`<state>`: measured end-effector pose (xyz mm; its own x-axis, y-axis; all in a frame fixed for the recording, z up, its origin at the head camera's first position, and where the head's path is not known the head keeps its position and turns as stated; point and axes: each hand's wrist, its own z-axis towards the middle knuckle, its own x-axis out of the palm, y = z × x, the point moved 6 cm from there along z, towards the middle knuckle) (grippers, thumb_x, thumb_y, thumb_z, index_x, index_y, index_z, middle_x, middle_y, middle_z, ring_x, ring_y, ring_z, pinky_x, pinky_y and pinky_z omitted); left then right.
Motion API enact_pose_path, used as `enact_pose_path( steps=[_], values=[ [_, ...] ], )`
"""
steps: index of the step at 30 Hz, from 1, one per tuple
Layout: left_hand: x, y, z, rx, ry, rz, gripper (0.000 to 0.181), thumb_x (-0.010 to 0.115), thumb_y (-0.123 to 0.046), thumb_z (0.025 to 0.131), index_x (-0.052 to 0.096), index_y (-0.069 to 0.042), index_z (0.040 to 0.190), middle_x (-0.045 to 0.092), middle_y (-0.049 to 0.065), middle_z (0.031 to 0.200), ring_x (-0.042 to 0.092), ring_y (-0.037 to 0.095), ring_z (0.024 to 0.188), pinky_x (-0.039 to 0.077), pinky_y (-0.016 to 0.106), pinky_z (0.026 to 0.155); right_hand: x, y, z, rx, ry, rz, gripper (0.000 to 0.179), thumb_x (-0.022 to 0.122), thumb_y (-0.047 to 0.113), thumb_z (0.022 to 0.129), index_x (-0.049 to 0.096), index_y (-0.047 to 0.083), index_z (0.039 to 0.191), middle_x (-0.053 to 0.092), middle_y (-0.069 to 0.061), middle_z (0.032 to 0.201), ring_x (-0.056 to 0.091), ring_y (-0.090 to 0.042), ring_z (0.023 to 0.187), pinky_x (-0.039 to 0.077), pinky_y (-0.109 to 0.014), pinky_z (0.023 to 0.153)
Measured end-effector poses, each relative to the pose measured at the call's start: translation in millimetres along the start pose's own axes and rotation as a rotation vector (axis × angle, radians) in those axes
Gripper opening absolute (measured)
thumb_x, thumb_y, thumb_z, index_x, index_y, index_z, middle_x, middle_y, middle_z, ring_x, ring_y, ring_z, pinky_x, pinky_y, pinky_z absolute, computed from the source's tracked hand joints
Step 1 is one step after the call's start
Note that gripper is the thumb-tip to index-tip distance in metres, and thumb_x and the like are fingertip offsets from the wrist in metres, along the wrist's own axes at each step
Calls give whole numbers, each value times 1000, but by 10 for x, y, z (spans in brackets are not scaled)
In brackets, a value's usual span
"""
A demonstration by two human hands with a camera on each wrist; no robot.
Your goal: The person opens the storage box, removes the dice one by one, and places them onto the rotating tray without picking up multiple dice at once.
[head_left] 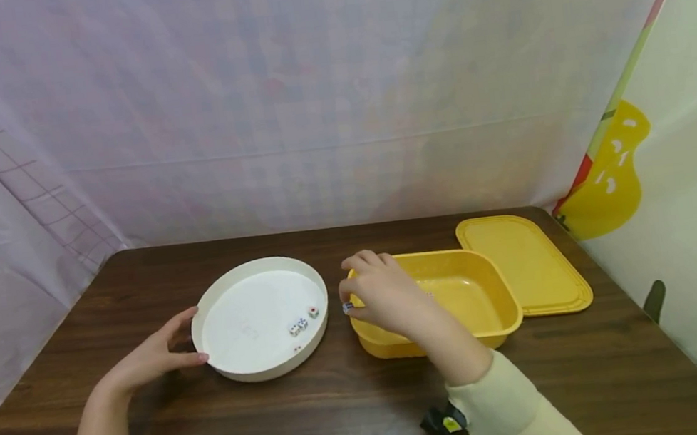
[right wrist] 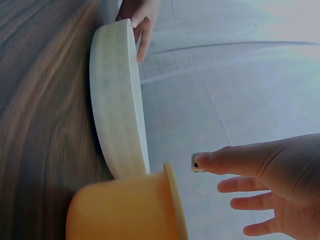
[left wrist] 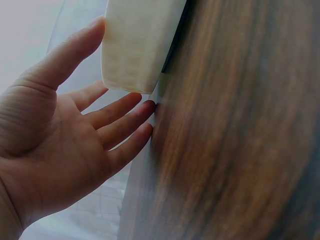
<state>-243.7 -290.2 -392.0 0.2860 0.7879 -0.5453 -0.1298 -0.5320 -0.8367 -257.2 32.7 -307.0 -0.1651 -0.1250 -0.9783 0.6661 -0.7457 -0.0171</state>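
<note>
A round white tray [head_left: 257, 374] lies on the left of the table, with several small white dice [head_left: 302, 323] toward its right side. My left hand [head_left: 147, 355] rests against the tray's left edge, thumb and fingertips at the rim; in the left wrist view the fingers are loosely extended along its wall. My right hand [head_left: 383, 294] is over the left end of a yellow plastic container [head_left: 396, 350]. Between its thumb and index finger it pinches one die [right wrist: 195, 163], held above the container's rim. The other right fingers are spread apart.
A yellow lid [head_left: 529, 269] lies flat behind and right of the container, its near corner beside the container's wall. The dark wooden table [head_left: 307, 423] runs back to a pale curtain [head_left: 285, 110]. A patterned cloth [head_left: 696, 206] hangs on the right.
</note>
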Motion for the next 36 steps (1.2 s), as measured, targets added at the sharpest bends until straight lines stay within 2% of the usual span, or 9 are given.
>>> enact_pose_path(
  steps=[6,21,26,36],
  values=[
    [-3,2,4,-3,0,6,92,74,-16,84,13,9,148,30,36,141,34,49,127,32,57,97,25,122,69,-37,-17,3,12,76,27,83,66,25,77,57,-8,125,44,-29,121,33,-49,98],
    [4,2,1,-9,2,0,92,74,-17,84,12,8,148,28,35,142,32,49,128,32,58,97,131,412,205,-103,-34,-46,8,75,30,83,73,25,88,58,-6,124,44,-27,119,35,-46,96],
    [0,-5,2,-9,-2,9,92,74,-17,84,13,8,148,29,36,141,32,49,127,31,58,97,183,525,255,-124,-25,-74,9,75,33,83,73,27,88,58,-5,124,46,-25,117,37,-43,94],
    [4,5,12,-16,2,6,92,74,-17,84,13,9,148,30,36,141,33,49,127,32,57,97,311,688,334,-137,0,-53,10,76,35,82,72,28,88,58,-4,125,44,-23,120,35,-43,96]
  ],
)
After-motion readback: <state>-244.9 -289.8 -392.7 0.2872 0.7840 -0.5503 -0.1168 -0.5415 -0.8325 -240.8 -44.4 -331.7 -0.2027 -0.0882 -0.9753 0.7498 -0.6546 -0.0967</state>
